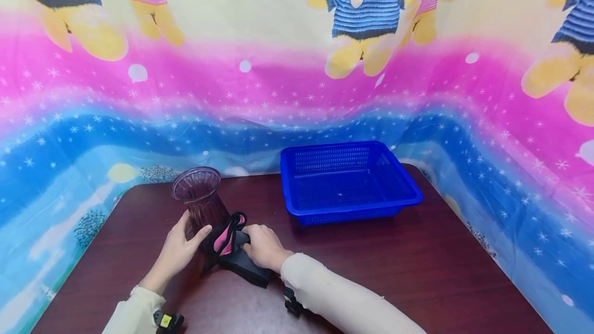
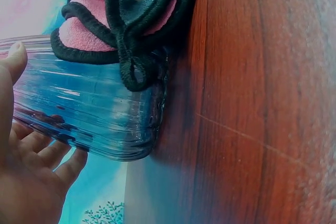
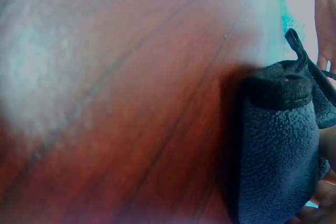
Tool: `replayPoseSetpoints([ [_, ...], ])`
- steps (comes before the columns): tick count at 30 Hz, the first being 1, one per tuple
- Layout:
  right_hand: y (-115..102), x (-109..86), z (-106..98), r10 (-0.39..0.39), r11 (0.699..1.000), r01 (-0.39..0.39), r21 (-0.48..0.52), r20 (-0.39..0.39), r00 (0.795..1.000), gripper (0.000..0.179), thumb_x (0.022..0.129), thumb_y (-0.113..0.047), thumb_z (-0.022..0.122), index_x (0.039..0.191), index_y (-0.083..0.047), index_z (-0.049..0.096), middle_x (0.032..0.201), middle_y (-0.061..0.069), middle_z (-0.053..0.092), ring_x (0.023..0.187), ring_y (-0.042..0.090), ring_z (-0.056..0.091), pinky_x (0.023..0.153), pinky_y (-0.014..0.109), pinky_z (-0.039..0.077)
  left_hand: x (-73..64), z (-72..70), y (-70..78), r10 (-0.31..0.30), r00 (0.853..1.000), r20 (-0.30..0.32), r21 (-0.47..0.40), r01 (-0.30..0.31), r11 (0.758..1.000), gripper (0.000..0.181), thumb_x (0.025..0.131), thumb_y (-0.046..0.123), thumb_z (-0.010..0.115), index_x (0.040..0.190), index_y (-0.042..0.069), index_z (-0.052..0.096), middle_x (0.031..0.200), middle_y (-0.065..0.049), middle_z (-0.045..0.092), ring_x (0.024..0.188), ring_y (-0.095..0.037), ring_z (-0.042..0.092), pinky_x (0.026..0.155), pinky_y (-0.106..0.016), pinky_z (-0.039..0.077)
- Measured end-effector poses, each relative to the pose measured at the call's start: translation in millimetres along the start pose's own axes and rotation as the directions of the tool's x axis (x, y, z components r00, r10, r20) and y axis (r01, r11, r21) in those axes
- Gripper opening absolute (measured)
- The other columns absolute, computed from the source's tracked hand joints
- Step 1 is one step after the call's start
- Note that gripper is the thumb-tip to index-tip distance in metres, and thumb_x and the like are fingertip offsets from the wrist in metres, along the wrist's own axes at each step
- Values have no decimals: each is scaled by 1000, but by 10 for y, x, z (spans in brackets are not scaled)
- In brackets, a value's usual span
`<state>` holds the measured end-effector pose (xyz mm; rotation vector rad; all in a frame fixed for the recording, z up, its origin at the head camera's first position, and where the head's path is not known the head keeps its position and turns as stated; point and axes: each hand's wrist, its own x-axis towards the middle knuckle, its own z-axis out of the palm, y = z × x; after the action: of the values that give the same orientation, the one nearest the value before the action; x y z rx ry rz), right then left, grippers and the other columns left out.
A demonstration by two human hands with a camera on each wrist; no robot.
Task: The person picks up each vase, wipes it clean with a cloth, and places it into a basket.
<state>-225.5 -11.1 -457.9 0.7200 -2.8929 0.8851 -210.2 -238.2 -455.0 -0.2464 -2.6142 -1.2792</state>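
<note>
A ribbed, purple-tinted glass vase (image 1: 206,210) with a flared rim stands toward the left of the table. My left hand (image 1: 178,249) holds it around the side, thumb in front and fingers behind; the left wrist view shows those fingers (image 2: 71,171) along the ribbed wall. In my right hand (image 1: 264,246) is a folded cloth (image 1: 246,264), dark grey on one face and pink on the other, with black edging and a hanging loop (image 2: 135,72). The cloth lies against the vase's lower right side. Its grey fold (image 3: 278,156) fills the right of the right wrist view.
A blue plastic basket (image 1: 290,189) with perforated walls stands at the back right of the dark red-brown wooden table (image 1: 394,262). Behind the table hangs a printed curtain (image 1: 260,81) with cartoon bears and snowflakes.
</note>
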Motion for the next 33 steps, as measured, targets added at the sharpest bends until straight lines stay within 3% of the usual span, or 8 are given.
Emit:
replayPoseSetpoints([
  [7,-12,18,-12,-18,998,24,65,-79,997,7,88,-11,72,89,-18,73,74,-8,65,65,5,53,60,20,44,-3,1,6,6,1000,-5,-8,-6,1000,68,102,28,61,153,-5,31,147,-35,48,134,-50,51,106,-60,45],
  [11,-64,26,-77,-34,995,45,86,-121,992,18,86,-8,69,101,-15,75,84,-6,73,70,3,56,64,18,47,-7,-2,9,8,1000,-5,-12,-8,1000,69,102,27,61,154,-5,30,147,-35,48,134,-50,51,106,-61,45],
  [14,-116,37,-140,-52,992,69,109,-152,987,19,86,-6,68,100,-15,75,83,-7,72,70,4,57,64,16,46,-4,0,1,19,1000,-10,-8,-19,1000,68,102,27,61,153,-5,32,147,-35,49,133,-50,52,106,-59,46],
  [15,-134,42,-162,-58,990,77,115,-160,985,18,86,-6,68,100,-16,75,83,-7,72,70,4,57,64,16,45,-4,2,-4,24,1000,-14,-1,-24,1000,67,102,27,62,153,-5,32,146,-34,50,133,-49,53,106,-54,48],
  [18,-194,57,-228,-69,986,93,135,-174,982,17,88,-7,68,101,-16,74,83,-7,72,69,4,57,64,15,44,-3,11,-25,47,998,-35,3,-47,999,65,100,24,64,151,-6,35,144,-33,53,131,-46,55,103,-23,51],
  [21,-250,75,-293,-77,984,105,144,-187,979,18,89,-10,68,104,-17,74,86,-6,73,70,4,58,63,14,44,2,22,-42,70,996,-57,-1,-71,998,63,98,20,66,149,-7,38,141,-32,56,128,-45,56,95,2,35],
  [29,-370,127,-443,-104,980,137,142,-222,970,15,91,-13,69,103,-19,74,85,-6,72,70,5,56,61,14,42,7,25,-32,122,990,-64,-7,-123,992,54,93,1,60,143,-11,42,135,-36,58,122,-49,58,90,6,33],
  [33,-402,143,-482,-112,980,146,135,-236,965,11,90,-13,69,98,-18,73,80,-7,68,68,5,54,60,14,40,2,25,-20,149,986,-77,1,-150,989,51,94,2,61,139,-12,44,132,-37,60,118,-51,60,91,6,34],
])
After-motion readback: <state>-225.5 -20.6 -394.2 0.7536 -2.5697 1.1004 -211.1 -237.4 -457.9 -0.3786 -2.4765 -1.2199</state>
